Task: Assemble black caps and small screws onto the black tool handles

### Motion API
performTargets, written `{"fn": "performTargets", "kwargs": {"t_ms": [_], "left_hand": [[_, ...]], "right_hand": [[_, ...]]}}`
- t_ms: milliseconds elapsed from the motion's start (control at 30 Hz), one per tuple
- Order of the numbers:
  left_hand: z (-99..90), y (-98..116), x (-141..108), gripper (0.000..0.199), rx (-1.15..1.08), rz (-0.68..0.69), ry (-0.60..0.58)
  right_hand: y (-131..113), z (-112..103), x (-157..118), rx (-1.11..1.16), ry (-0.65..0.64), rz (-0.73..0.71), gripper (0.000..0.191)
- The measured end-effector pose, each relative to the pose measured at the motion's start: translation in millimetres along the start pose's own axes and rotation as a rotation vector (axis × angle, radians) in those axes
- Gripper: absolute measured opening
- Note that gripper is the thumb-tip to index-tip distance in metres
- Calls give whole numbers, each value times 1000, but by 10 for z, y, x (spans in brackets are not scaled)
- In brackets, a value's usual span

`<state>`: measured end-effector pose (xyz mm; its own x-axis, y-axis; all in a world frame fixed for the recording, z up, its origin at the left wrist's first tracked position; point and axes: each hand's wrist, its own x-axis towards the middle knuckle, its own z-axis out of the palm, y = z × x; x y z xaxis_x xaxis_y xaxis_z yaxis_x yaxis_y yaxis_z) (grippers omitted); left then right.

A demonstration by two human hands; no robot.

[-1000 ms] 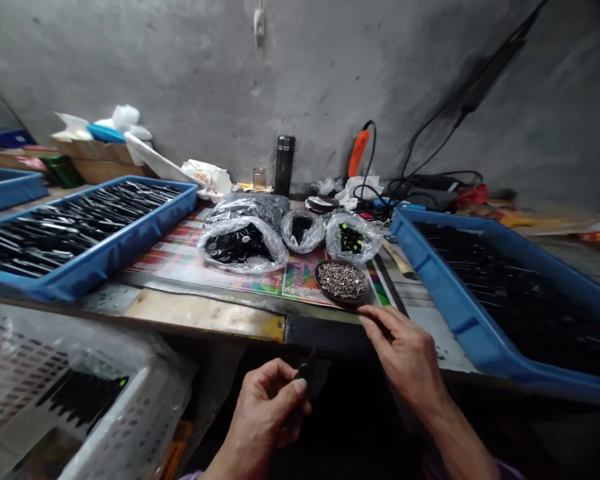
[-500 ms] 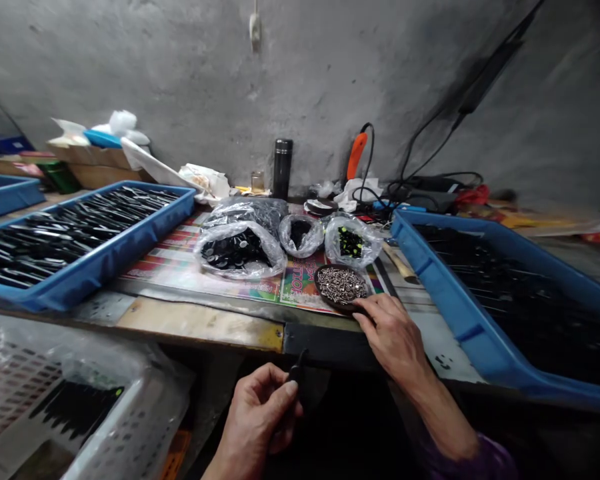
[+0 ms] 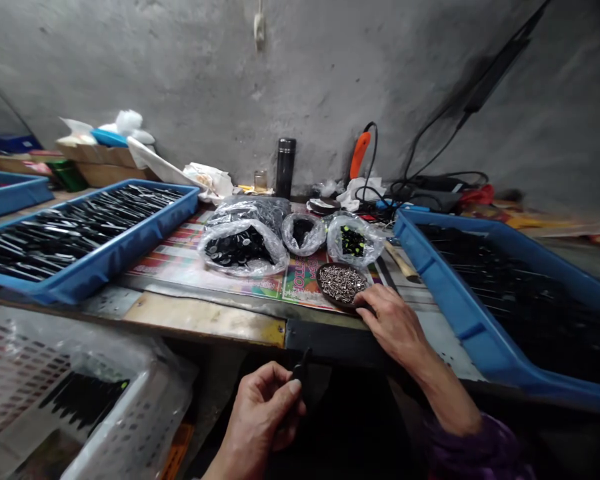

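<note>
My left hand [image 3: 260, 413] is closed in front of the bench edge, thumb and forefinger pinching a small black plastic piece [image 3: 300, 370] with a narrow tip pointing up. Most of that piece is hidden by the fingers. My right hand [image 3: 393, 323] rests at the near right rim of a dark round dish [image 3: 325, 295] heaped with small silvery metal pins [image 3: 343, 283], perhaps rivets or screws. Its thumb and forefinger are slightly apart at the rim, and nothing shows between them. Behind the dish stand open plastic bags of black discs [image 3: 240, 248], black parts [image 3: 303, 232] and black-and-green parts [image 3: 351, 241].
Blue trays of black parts flank the bench at left [image 3: 105, 267] and right [image 3: 450, 303]. A wooden handle [image 3: 403, 263] lies beside the right tray. A black flask [image 3: 285, 167], orange tool [image 3: 360, 155] and cables are by the wall. A plastic-lined basket [image 3: 135, 400] stands lower left.
The view has shifted slightly, so the bench things appear a little further right. My right hand's fingers have shifted slightly at the dish's rim. My left hand keeps its pinch on the black piece.
</note>
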<state>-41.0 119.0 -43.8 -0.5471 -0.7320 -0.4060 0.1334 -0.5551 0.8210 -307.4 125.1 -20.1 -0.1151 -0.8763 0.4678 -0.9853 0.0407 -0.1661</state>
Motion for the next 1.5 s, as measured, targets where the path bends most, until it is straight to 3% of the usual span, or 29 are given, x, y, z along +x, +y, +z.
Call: {"fn": "performTargets", "kwargs": {"t_ms": [300, 533, 800, 1267, 1400, 1500], "left_hand": [[-3, -16, -1, 45, -11, 42, -23], [8, 9, -7, 44, -61, 69, -25], [99, 44, -48, 44, -41, 84, 7], [111, -75, -88, 35, 84, 217, 52], [96, -133, -91, 27, 196, 291, 81], [93, -142, -87, 24, 257, 325, 93]], "right_hand": [[50, -107, 61, 134, -36, -11, 10], [-399, -219, -279, 334, 65, -24, 13], [-1060, -151, -623, 575, 54, -86, 13], [-1219, -15, -738, 444, 206, -152, 12], [-1235, 16, -760, 495, 205, -94, 12], [-1247, 65, -776, 733, 125, 156, 6]]}}
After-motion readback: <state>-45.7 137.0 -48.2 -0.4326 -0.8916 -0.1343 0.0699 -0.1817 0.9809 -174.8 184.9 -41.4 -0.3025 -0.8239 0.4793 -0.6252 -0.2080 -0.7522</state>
